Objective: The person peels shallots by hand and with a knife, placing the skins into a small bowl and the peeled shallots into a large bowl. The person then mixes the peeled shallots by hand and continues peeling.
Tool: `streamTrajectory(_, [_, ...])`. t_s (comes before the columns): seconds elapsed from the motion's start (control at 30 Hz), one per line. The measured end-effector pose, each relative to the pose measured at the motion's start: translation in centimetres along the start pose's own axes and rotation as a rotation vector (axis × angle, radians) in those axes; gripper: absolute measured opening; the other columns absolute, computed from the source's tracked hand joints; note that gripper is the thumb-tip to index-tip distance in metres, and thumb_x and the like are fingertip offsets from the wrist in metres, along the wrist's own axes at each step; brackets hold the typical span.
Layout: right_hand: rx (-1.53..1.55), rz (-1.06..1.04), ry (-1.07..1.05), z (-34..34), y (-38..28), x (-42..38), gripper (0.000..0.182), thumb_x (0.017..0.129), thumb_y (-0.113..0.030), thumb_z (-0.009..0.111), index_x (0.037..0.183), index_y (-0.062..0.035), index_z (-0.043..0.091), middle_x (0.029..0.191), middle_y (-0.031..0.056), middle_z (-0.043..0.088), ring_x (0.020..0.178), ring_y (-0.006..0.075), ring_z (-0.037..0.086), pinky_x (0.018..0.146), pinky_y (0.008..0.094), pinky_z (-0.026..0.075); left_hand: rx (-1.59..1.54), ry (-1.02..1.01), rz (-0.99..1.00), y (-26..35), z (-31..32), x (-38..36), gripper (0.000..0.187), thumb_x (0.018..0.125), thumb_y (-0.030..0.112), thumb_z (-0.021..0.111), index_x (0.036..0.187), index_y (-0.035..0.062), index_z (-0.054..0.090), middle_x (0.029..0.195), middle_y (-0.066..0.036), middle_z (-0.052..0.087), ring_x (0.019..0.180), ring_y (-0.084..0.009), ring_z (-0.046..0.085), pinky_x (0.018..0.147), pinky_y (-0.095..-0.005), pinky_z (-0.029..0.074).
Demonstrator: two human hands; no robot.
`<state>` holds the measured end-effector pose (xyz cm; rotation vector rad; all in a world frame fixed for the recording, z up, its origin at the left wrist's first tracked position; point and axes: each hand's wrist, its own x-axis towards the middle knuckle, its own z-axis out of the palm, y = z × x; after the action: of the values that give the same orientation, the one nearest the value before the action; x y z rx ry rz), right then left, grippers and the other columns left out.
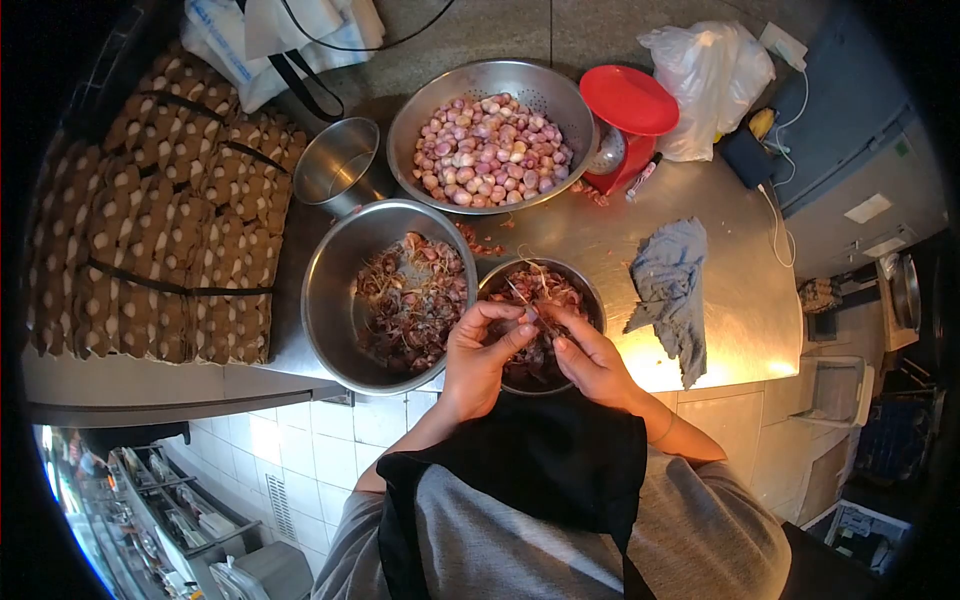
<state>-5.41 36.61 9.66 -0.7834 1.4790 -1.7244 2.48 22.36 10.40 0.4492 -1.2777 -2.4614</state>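
Both hands meet over a small steel bowl of reddish-purple skins. Between the fingertips of my left hand is a small purplish shallot, pinched by thumb and forefinger. My right hand has its fingers closed at the same shallot, and whether they also hold a strip of skin or a small blade is too fine to make out. Just left stands a larger steel bowl with unpeeled shallots and dry roots. Behind the bowls, a perforated steel basin holds a heap of peeled pink shallots.
Stacked egg trays fill the left side, beside a steel pot. To the right lie a grey cloth, a red scale, a marker-like item and a white plastic bag. The steel table ends near my body.
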Motion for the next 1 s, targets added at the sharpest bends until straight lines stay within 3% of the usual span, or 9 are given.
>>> streamTrajectory(0.1, [0.067,0.021,-0.009,0.0,-0.5,0.1,0.039,0.090,-0.015,0.042,0.127,-0.0038,0.035,0.064,-0.0029,0.040,0.051,0.0029,0.035,0.046,0.0157,0.028,0.005,-0.016,0.032,0.1,0.2,-0.1,0.018,0.076,-0.008,0.058,0.090,0.0026,0.053,0.092,-0.006,0.058,0.087,-0.0121,0.056,0.081,-0.0248,0.046])
streamTrajectory(0.17, [0.273,0.102,-0.021,-0.1,-0.8,0.1,0.038,0.091,-0.017,0.041,0.126,-0.0036,0.035,0.062,-0.0021,0.040,0.049,0.0034,0.034,0.045,0.0156,0.028,-0.005,0.009,0.019,0.1,0.3,-0.1,0.018,0.076,-0.008,0.057,0.090,0.0026,0.053,0.093,-0.006,0.058,0.088,-0.0127,0.056,0.081,-0.0254,0.046])
streamTrajectory(0.4, [0.584,0.305,-0.081,-0.8,-1.0,0.2,0.038,0.093,-0.025,0.035,0.129,-0.0139,0.032,0.053,-0.0026,0.030,0.040,0.0053,0.028,0.037,0.0175,0.024,-0.031,-0.005,0.001,0.2,0.2,-0.1,0.018,0.077,-0.008,0.056,0.091,0.0028,0.051,0.095,-0.008,0.057,0.090,-0.0145,0.056,0.082,-0.0281,0.046])
streamTrajectory(0.67, [0.820,0.388,-0.154,-1.4,-1.8,0.3,0.033,0.093,-0.025,0.033,0.125,-0.0175,0.034,0.050,-0.0016,0.029,0.035,0.0056,0.025,0.034,0.0182,0.023,-0.197,-0.025,-0.224,0.6,0.0,0.5,0.019,0.084,0.003,0.052,0.102,0.0039,0.050,0.097,-0.005,0.056,0.088,-0.0152,0.056,0.078,-0.0283,0.047])
streamTrajectory(0.87, [0.527,0.247,-0.103,-0.7,-0.5,0.0,0.035,0.093,-0.024,0.035,0.126,-0.0141,0.034,0.051,-0.0017,0.031,0.036,0.0053,0.025,0.034,0.0182,0.022,-0.123,0.018,-0.188,0.2,-0.2,0.4,0.019,0.083,0.004,0.054,0.102,0.0044,0.053,0.095,-0.004,0.056,0.087,-0.0132,0.055,0.076,-0.0272,0.048])
streamTrajectory(1.0, [0.593,0.297,-0.078,-0.9,-0.6,-0.1,0.036,0.092,-0.024,0.036,0.127,-0.0117,0.035,0.052,-0.0025,0.031,0.037,0.0045,0.025,0.034,0.0174,0.022,-0.055,0.003,-0.146,0.2,-0.2,0.4,0.022,0.082,0.004,0.055,0.104,0.0034,0.053,0.096,-0.004,0.056,0.089,-0.0126,0.055,0.077,-0.0264,0.047])
